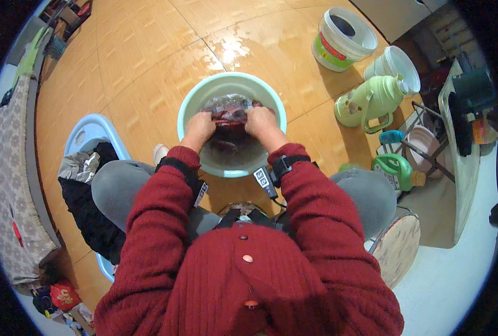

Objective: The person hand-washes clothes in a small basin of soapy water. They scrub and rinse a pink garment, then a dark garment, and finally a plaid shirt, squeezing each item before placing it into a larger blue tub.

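Note:
A pale green plastic basin (pixel 232 173) stands on the floor in front of me, holding murky water. Dark red and black cloth (pixel 228 119) is bunched in the water between my hands. My left hand (pixel 202 126) grips the cloth at its left end, fingers curled over it. On the other side, my right hand (pixel 260 122) is closed on the cloth's right end. Both wrists rest near the basin's side walls. Bubbles and wet folds show behind the knuckles; the lower part of the cloth is hidden under the water.
A light blue tub (pixel 100 122) with dark clothes (pixel 87 210) stands left of my knee. At right are a plastic bucket (pixel 341 46), a second bucket (pixel 391 67), a green thermos flask (pixel 368 101) and a green detergent bottle (pixel 393 170). The tiled floor (pixel 232 46) is wet beyond the basin.

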The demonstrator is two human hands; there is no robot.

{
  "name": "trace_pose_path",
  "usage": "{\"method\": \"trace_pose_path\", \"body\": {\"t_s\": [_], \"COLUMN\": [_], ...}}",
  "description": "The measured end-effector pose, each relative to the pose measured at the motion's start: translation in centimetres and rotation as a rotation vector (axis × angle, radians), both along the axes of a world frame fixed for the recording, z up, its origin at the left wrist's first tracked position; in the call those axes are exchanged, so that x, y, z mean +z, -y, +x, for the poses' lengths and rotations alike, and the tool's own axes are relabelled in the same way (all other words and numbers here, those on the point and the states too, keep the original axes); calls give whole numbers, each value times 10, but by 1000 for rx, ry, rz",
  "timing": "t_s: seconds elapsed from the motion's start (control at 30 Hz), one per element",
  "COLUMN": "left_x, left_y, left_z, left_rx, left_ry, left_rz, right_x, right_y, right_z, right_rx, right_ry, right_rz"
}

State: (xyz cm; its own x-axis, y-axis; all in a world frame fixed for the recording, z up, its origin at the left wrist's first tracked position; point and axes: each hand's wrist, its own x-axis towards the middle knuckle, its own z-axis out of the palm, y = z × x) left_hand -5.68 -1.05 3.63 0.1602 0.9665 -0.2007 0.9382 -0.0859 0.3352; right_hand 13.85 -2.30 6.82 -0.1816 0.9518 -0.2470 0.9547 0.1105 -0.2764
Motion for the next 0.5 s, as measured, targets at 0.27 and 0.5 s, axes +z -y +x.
{"method": "trace_pose_path", "body": {"t_s": [0.27, 0.5], "left_x": [-38, -24], "left_y": [-4, 9], "left_z": [-7, -8], "left_rx": [85, 42], "left_ry": [391, 603], "left_rz": [-252, -342], "right_x": [-39, -48], "right_y": [9, 22], "right_z": [3, 9], "right_rx": [-170, -25], "right_ry": [-363, -351], "right_rz": [-190, -227]}}
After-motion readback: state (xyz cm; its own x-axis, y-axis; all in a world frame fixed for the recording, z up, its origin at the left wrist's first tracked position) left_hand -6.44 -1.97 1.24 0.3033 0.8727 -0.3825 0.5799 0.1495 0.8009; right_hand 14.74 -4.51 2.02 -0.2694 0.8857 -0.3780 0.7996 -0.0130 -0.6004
